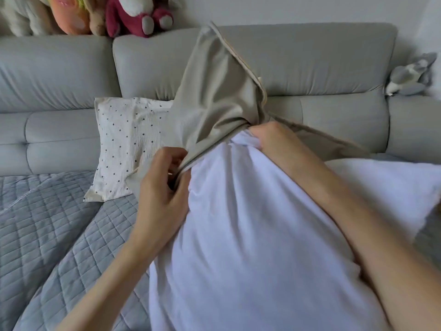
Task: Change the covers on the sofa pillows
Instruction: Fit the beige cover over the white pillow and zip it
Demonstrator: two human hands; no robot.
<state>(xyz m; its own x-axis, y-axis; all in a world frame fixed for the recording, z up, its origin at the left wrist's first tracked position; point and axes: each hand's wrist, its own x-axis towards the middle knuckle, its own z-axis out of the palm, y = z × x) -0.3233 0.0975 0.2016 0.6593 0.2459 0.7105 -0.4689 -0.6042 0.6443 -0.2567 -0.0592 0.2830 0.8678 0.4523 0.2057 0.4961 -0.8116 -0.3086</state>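
Behind beige cover (214, 91), dotted pillowcase (126, 139).

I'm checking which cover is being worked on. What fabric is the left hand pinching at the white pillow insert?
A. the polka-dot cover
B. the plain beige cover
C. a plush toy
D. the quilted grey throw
B: the left hand pinches the edge of the plain beige cover against the white pillow insert.

White pillow (250, 235) runs off the bottom edge; right hand (274, 139) fingertips buried in beige cover (214, 99).
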